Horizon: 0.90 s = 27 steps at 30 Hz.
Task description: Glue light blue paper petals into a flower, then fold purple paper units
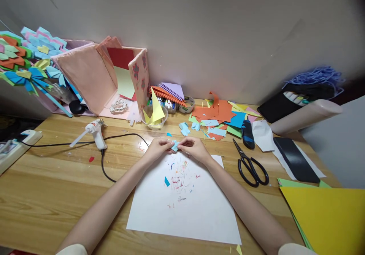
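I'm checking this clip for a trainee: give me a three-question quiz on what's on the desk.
1. True or false: both hands pinch the small light-blue folded paper piece.
2. What lies right of the white paper sheet? A black-handled scissors B stapler C ruler
3. Which tool with a black cord lies left of the left hand?

Key: 1 true, the right hand pinches it too. 2 A, the black-handled scissors. 3 The white glue gun.

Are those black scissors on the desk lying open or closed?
Closed, or nearly so. The scissors lie flat on the wooden desk, right of the white sheet, with the blades together in one point and the handle loops side by side.
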Available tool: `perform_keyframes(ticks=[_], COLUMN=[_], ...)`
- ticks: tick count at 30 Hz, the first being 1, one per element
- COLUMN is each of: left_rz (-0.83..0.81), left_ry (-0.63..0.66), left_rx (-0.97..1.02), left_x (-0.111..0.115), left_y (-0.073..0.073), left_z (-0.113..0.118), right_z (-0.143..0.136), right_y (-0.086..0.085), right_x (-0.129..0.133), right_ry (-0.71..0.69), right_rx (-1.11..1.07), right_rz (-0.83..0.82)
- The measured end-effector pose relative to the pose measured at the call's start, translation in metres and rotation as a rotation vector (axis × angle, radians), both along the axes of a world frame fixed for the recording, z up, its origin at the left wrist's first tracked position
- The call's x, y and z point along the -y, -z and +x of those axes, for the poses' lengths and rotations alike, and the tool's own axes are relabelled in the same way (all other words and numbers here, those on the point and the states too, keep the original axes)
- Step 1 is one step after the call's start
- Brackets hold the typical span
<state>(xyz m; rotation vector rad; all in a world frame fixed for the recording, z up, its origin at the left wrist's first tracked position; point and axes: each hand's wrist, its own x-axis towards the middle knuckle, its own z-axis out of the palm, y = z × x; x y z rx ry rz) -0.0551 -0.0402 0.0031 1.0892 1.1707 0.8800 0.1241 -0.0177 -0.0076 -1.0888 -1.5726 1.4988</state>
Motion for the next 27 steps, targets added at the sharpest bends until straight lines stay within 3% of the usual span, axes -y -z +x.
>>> perform_keyframes(ticks=[11, 16, 23, 27], left_rz=[0.065, 0.063, 0.06, 0.098], left_ry=[0.012, -0.137, -0.253, -0.207], left_rx=[-0.04, -0.01, 0.04, 0.078], left_x=[0.004, 0.006, 0.006, 0.009], left_y=[0.001, 0.0, 0.002, 0.004], left_z=[0.003, 0.008, 0.011, 0.015], right_z=[-0.004, -0.01, -0.016, -0.018], right_y=[0.001, -0.004, -0.004, -0.004], right_x=[-0.001, 0.002, 0.006, 0.009], right_ry=[0.135, 0.18, 0.12, 0.146], right_rx=[-0.089, -0.145, -0.157, -0.188], right_rz=[-0.066, -0.158, -0.211, -0.216])
